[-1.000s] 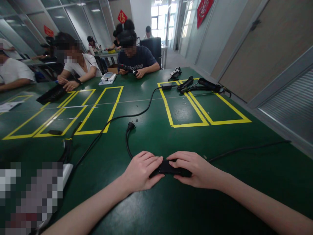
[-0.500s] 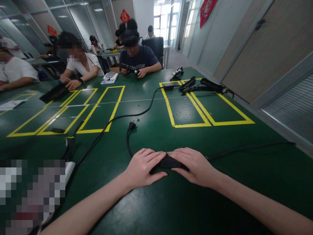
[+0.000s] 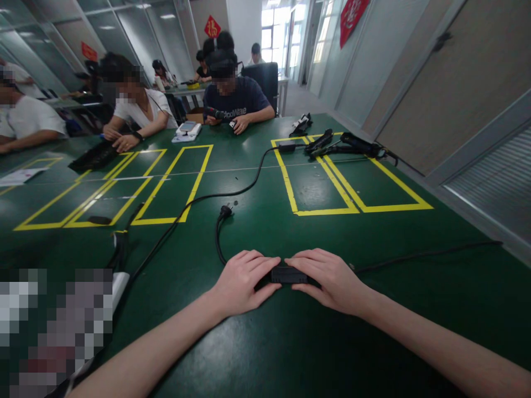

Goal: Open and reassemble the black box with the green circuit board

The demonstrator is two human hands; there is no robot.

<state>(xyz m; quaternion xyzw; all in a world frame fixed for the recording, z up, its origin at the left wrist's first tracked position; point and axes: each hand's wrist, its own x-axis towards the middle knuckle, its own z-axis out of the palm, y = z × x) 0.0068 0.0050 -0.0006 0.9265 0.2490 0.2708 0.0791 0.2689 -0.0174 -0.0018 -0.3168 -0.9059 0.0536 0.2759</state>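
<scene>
Fingers (image 3: 261, 264) of the flat, unclenched left hand (image 3: 243, 282) and right hand (image 3: 329, 279) cover both ends of the small black plastic adapter brick (image 3: 288, 275) at 6 o'clock on the green table (image 3: 282, 342): rigid, smooth, likely dense, best pinched across its long sides.

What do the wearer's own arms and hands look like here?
The left hand and right hand are bare: no gloves, rings or watch visible. The left forearm and right forearm are uncovered to the frame edge; no sleeves, bands or markings show.
</scene>
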